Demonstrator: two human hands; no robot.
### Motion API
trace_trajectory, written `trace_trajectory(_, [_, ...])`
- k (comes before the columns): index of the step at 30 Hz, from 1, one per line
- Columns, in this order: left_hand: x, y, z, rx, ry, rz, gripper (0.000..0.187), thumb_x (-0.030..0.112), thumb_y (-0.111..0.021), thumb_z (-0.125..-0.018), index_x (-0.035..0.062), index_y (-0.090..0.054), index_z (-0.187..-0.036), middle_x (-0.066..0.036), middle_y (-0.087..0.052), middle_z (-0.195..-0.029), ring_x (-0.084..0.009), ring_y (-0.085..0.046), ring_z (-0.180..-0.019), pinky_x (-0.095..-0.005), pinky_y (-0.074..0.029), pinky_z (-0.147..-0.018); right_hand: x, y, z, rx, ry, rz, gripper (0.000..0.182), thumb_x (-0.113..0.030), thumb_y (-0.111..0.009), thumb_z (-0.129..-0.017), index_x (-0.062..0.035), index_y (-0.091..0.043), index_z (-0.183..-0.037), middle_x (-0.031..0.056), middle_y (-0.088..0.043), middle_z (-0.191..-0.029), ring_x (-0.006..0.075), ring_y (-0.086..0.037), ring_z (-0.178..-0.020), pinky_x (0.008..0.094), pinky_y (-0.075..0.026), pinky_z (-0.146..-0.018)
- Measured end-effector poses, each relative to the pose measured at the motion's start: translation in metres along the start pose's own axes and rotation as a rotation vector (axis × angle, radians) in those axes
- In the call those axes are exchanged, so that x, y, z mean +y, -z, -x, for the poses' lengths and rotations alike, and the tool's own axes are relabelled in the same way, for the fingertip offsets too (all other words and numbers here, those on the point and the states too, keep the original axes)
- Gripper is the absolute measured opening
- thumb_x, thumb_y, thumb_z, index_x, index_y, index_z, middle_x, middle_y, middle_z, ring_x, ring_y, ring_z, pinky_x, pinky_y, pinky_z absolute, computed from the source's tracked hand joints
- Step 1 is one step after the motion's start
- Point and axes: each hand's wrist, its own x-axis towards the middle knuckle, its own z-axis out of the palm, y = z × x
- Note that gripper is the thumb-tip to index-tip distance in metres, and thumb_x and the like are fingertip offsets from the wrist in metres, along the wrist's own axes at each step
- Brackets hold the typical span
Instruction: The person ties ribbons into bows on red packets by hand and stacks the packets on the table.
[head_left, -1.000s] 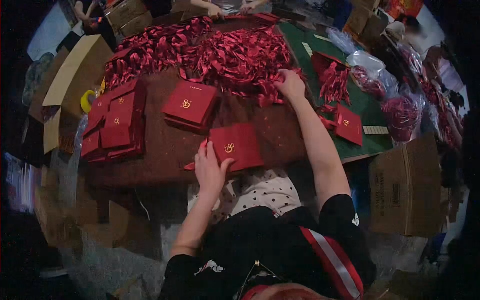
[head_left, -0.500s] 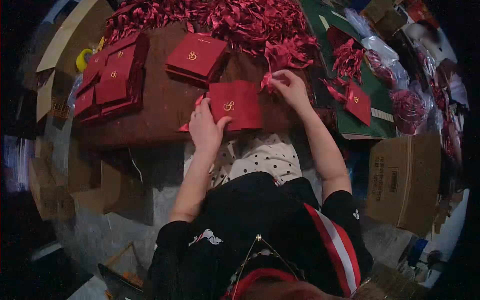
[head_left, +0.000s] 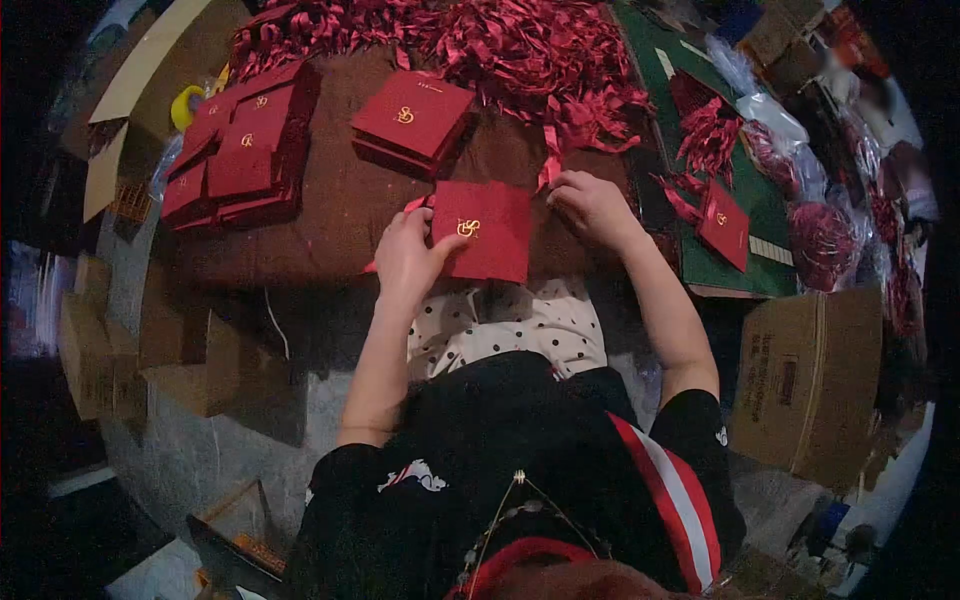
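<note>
At the table's near edge lies a flat red square with a gold monogram (head_left: 500, 225), perhaps a small gift bag or card folder. My left hand (head_left: 408, 255) grips its left side, thumb on the front and fingers at the edge. A bit of red ribbon (head_left: 415, 204) sticks out by those fingers. My right hand (head_left: 590, 208) is right of the square and apart from it, fingertips pinched at the lower end of a red ribbon (head_left: 552, 155) hanging from the ribbon pile (head_left: 530, 60).
A stack of matching red squares (head_left: 412, 115) lies ahead, with more stacks (head_left: 245, 150) to the left. On the green board (head_left: 705, 275) at right rests a red piece with ribbon (head_left: 722, 225). Cardboard boxes (head_left: 810, 380) stand beside the table (head_left: 335, 235).
My right hand has moved slightly down and turned, and a ribbon strip now stretches between it and the pile. My left hand still grips the red square. The whole view has shifted slightly.
</note>
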Motion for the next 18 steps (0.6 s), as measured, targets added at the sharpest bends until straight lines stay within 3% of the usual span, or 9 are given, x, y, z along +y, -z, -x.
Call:
trace_trajectory(3, [-0.002, -0.012, -0.006, 0.056, 0.01, 0.061, 0.055, 0.035, -0.087, -0.072, 0.0034, -0.059, -0.107, -0.013, -0.063, -0.096, -0.0299, -0.064, -0.088, -0.0413, -0.051, -0.078, -0.018, 0.002, -0.005, 0.421, -0.081, -0.41, 0.021, -0.004, -0.072, -0.083, -0.0097, -0.067, -0.102, 0.0093, -0.068, -0.111, 0.0258, -0.066, -0.101, 0.0329, -0.053, -0.086])
trace_trajectory(6, [-0.008, -0.026, -0.003, 0.158, -0.066, 0.046, 0.054, 0.03, -0.086, -0.074, 0.0067, -0.055, -0.113, -0.011, -0.061, -0.095, -0.0311, -0.062, -0.089, -0.0412, -0.05, -0.078, -0.041, 0.038, -0.017, 0.704, -0.115, -0.92, 0.014, 0.001, -0.063, -0.093, -0.0038, -0.066, -0.106, 0.0055, -0.067, -0.108, 0.0154, -0.063, -0.1, 0.0279, -0.05, -0.087])
trace_trajectory(7, [-0.006, -0.027, -0.003, 0.141, -0.04, 0.099, 0.052, 0.028, -0.086, -0.074, 0.0064, -0.054, -0.111, -0.011, -0.06, -0.093, -0.0312, -0.062, -0.088, -0.0413, -0.05, -0.077, -0.056, 0.063, -0.019, 0.818, -0.112, -0.786, 0.015, 0.003, -0.06, -0.095, -0.0021, -0.065, -0.108, 0.0049, -0.066, -0.106, 0.0134, -0.061, -0.1, 0.028, -0.049, -0.087])
trace_trajectory(8, [-0.004, -0.027, -0.002, 0.124, -0.015, 0.152, 0.051, 0.026, -0.085, -0.075, 0.0062, -0.054, -0.109, -0.011, -0.059, -0.092, -0.0313, -0.062, -0.087, -0.0415, -0.05, -0.076, -0.066, 0.081, -0.023, 0.948, -0.02, -0.886, 0.015, 0.003, -0.06, -0.095, -0.0009, -0.064, -0.108, 0.0064, -0.066, -0.107, 0.0142, -0.062, -0.1, 0.0281, -0.048, -0.089])
trace_trajectory(10, [0.002, -0.024, 0.002, 0.097, 0.057, 0.257, 0.055, 0.019, -0.086, -0.071, 0.0069, -0.053, -0.113, -0.011, -0.06, -0.091, -0.0312, -0.062, -0.086, -0.042, -0.05, -0.076, -0.09, 0.111, -0.015, 1.096, 0.02, -0.841, 0.015, 0.001, -0.058, -0.095, 0.0009, -0.063, -0.108, 0.0121, -0.064, -0.107, 0.0196, -0.061, -0.097, 0.0309, -0.048, -0.09])
trace_trajectory(11, [0.008, -0.019, 0.004, 0.087, 0.133, 0.32, 0.058, 0.015, -0.086, -0.067, 0.007, -0.054, -0.114, -0.012, -0.061, -0.091, -0.0331, -0.062, -0.088, -0.0434, -0.05, -0.078, -0.097, 0.117, -0.01, 1.106, 0.161, -0.824, 0.016, 0.0, -0.058, -0.093, 0.0009, -0.062, -0.109, 0.0131, -0.063, -0.105, 0.0204, -0.06, -0.095, 0.0313, -0.048, -0.088])
trace_trajectory(13, [-0.001, -0.027, 0.003, 0.094, 0.067, 0.318, 0.062, 0.017, -0.085, -0.07, 0.009, -0.053, -0.122, -0.011, -0.061, -0.096, -0.0294, -0.063, -0.089, -0.0411, -0.051, -0.079, -0.117, 0.122, -0.009, 1.069, 0.383, -0.741, 0.02, -0.005, -0.063, -0.088, 0.0012, -0.064, -0.107, 0.0146, -0.061, -0.1, 0.0227, -0.058, -0.091, 0.0318, -0.047, -0.084])
trace_trajectory(17, [0.0, -0.028, 0.005, 0.138, 0.014, 0.274, 0.062, 0.019, -0.085, -0.074, 0.009, -0.053, -0.127, -0.013, -0.063, -0.109, -0.0298, -0.064, -0.091, -0.0398, -0.053, -0.08, -0.135, 0.076, -0.033, 0.675, 0.131, -0.38, 0.025, 0.0, -0.07, -0.079, -0.008, -0.074, -0.102, 0.0108, -0.062, -0.101, 0.0246, -0.06, -0.092, 0.034, -0.047, -0.081])
trace_trajectory(18, [0.002, -0.026, 0.004, 0.037, 0.098, 0.325, 0.064, 0.02, -0.085, -0.073, 0.008, -0.053, -0.128, -0.014, -0.064, -0.11, -0.0326, -0.065, -0.095, -0.0412, -0.052, -0.085, -0.127, 0.046, -0.043, 0.627, 0.069, -0.418, 0.026, -0.001, -0.071, -0.08, -0.0093, -0.073, -0.105, 0.0089, -0.064, -0.099, 0.0264, -0.061, -0.093, 0.0362, -0.048, -0.081])
